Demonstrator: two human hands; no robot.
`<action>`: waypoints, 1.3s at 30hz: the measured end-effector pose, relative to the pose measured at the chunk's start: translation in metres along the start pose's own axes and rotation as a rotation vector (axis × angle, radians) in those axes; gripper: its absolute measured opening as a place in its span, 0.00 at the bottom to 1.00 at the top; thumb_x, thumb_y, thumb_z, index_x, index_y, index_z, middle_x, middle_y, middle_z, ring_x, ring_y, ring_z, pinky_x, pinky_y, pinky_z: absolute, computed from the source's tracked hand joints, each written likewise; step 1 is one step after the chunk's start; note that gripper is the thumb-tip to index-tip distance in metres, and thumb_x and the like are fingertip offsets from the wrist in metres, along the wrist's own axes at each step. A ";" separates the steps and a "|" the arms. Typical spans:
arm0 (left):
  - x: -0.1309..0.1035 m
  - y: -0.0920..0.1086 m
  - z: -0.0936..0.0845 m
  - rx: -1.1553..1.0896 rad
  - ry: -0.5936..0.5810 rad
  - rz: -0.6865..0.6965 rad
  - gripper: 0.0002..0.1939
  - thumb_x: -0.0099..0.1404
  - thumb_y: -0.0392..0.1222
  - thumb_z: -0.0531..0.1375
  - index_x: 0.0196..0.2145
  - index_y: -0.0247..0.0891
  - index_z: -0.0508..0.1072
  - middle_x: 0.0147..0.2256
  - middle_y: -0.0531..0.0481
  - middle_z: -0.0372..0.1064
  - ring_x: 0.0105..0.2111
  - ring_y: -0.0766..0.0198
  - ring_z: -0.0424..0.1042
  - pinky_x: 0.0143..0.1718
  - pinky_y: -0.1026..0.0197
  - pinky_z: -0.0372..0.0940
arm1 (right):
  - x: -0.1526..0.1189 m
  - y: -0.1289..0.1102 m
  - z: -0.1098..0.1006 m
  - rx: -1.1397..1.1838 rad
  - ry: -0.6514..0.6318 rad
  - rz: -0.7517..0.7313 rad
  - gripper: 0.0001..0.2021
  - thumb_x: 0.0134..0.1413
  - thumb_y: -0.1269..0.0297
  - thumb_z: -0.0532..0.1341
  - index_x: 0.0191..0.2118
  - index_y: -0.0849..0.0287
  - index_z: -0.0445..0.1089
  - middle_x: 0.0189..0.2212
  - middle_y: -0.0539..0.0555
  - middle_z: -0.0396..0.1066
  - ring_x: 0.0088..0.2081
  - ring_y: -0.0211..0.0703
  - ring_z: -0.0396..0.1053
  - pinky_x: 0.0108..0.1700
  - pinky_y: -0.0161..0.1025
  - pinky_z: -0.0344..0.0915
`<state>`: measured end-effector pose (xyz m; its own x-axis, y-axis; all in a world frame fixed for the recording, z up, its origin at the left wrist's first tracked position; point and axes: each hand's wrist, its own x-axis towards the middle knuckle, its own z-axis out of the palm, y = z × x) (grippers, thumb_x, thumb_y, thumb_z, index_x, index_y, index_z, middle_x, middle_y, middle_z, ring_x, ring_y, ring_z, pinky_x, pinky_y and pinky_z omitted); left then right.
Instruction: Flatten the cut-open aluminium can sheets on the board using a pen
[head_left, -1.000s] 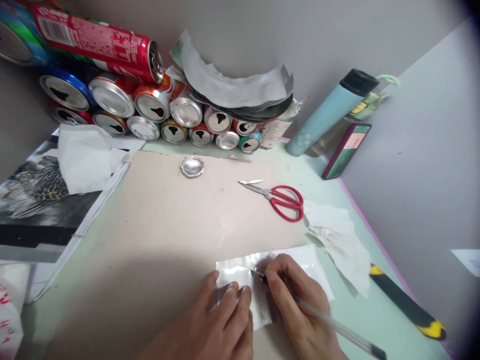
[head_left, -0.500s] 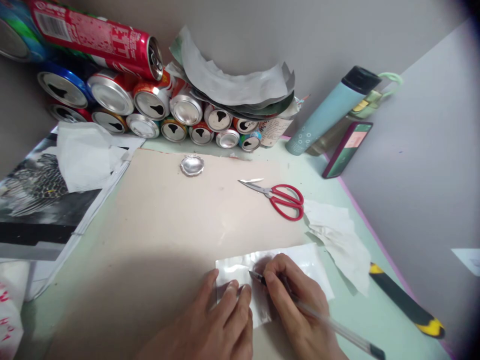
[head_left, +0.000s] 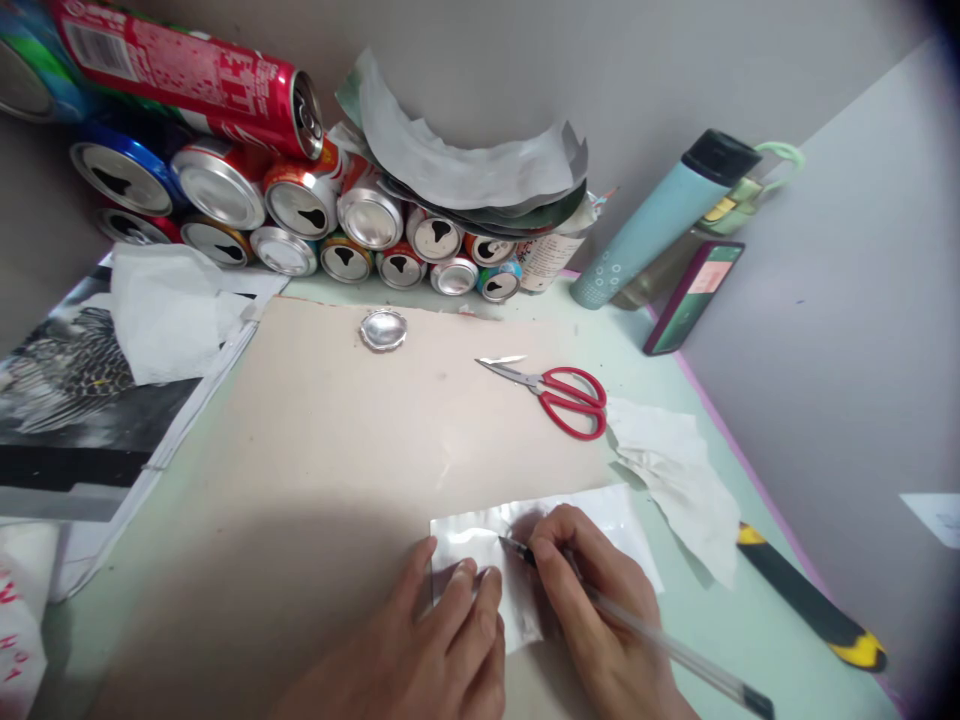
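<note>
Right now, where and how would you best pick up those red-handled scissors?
I'd probably grip the scissors by their red handles, coming from above on the near, right side. They lie flat, with the loops toward the right and the pointed metal end toward the left, away from that approach.

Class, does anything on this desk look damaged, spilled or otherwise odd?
The curled grey-white sheets perched on the stacked metal cans look odd, their edges ragged. Right of the red-handled metal scissors, a white sheet lies crumpled. The silvery rectangular sheet under the left hand looks rippled. No spill shows.
</note>
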<state>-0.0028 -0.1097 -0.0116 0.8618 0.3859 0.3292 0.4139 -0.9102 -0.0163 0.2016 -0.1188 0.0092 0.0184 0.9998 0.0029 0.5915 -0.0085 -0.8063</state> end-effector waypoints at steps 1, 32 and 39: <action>0.000 0.000 0.000 -0.002 -0.004 -0.005 0.09 0.73 0.41 0.55 0.46 0.40 0.73 0.49 0.44 0.76 0.49 0.52 0.68 0.53 0.43 0.52 | 0.000 0.000 0.000 -0.011 -0.007 0.004 0.13 0.70 0.61 0.55 0.31 0.55 0.64 0.24 0.48 0.66 0.24 0.38 0.63 0.24 0.34 0.59; -0.008 0.005 0.003 -0.019 -0.079 0.024 0.15 0.73 0.48 0.56 0.51 0.37 0.72 0.55 0.40 0.73 0.54 0.48 0.67 0.56 0.42 0.54 | 0.001 -0.007 -0.001 -0.051 -0.049 -0.040 0.12 0.68 0.65 0.54 0.30 0.55 0.63 0.24 0.47 0.67 0.24 0.37 0.62 0.24 0.32 0.58; -0.005 0.002 -0.001 -0.001 -0.065 0.018 0.14 0.76 0.41 0.48 0.49 0.39 0.71 0.53 0.43 0.75 0.52 0.50 0.68 0.55 0.41 0.52 | 0.003 -0.007 -0.001 -0.028 -0.067 -0.083 0.11 0.67 0.67 0.55 0.30 0.55 0.63 0.24 0.47 0.66 0.24 0.36 0.62 0.24 0.31 0.59</action>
<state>-0.0060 -0.1135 -0.0123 0.8864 0.3780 0.2673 0.3976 -0.9173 -0.0212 0.1982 -0.1153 0.0149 -0.0854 0.9959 0.0285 0.6112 0.0749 -0.7879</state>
